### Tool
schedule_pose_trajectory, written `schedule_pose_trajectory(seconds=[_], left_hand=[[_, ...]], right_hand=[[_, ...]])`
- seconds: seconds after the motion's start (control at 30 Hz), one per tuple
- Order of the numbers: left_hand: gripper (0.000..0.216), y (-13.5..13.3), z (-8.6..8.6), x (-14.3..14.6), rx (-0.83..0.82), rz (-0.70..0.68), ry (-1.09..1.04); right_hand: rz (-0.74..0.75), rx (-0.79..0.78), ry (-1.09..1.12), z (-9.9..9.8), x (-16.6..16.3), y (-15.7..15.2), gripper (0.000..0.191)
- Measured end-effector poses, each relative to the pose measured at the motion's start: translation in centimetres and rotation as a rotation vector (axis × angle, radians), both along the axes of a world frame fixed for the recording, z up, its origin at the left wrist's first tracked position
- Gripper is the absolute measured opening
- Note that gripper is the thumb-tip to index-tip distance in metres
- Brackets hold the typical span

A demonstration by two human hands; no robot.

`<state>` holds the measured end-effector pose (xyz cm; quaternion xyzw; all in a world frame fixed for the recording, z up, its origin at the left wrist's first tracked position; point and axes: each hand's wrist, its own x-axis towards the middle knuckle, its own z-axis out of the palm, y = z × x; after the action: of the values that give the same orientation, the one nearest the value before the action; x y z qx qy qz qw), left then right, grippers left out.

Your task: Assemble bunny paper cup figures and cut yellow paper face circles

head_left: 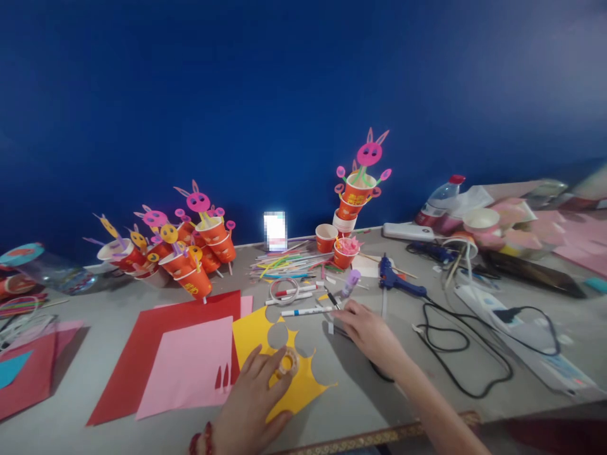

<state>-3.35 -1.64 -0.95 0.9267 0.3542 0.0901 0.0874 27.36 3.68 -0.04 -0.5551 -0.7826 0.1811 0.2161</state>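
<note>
My left hand [253, 395] lies palm down with its fingers spread over a sheet of yellow paper [249, 328] that has round holes cut along its edge. Its fingertips touch a small tan ring [294, 370], which looks like a tape roll and rests on the paper. To the right, my right hand [372, 332] is closed, with its fingertips at the end of a black pen [334, 301]. A white marker with a blue band [303, 311] lies just left of those fingers. A purple glue stick [351, 282] stands behind them.
Pink paper [184, 366] overlaps red paper [123, 379] at left. Decorated paper cups [192, 284] stand behind it, with another cup stack [353, 202] right of centre. A blue glue gun [401, 282], its looping black cable and a power strip [526, 338] occupy the right.
</note>
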Motion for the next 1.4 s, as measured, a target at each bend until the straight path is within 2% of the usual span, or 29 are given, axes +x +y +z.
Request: schedule_pose_trajectory(seconds=[0.13,0.17,0.23,0.4,0.5,0.63,1.03,1.4], left_hand=[[0.067,0.1,0.1,0.1,0.010,-0.008,0.008],[0.067,0.1,0.1,0.1,0.013,-0.014,0.014],[0.068,0.1,0.2,0.1,0.020,-0.021,0.036],[0.062,0.0,1.1,0.2,0.013,-0.009,0.092],[0.059,-0.1,1.3,0.1,-0.003,-0.005,0.115],[0.060,-0.2,1.0,-0.2,-0.005,-0.019,0.115],[0.060,-0.1,1.0,-0.1,-0.045,-0.001,0.177],[0.061,-0.1,0.8,-0.1,-0.024,-0.009,0.161]], right_hand=[[0.082,-0.296,0.728,-0.2,-0.9,-1.2,0.031],[0.094,-0.354,0.855,-0.5,-1.4,-1.4,0.032],[0.089,-0.386,0.958,-1.1,-2.5,-1.6,0.038],[-0.059,-0.330,0.939,-1.6,-5.2,-1.1,0.040],[-0.104,-0.359,0.962,-1.7,-6.1,-0.7,0.039],[-0.083,-0.412,0.882,-2.1,-6.5,-0.7,0.036],[-0.065,-0.322,0.760,-2.9,-7.3,-0.9,0.027],[-0.023,-0.308,0.679,-3.1,-7.6,-1.0,0.029]])
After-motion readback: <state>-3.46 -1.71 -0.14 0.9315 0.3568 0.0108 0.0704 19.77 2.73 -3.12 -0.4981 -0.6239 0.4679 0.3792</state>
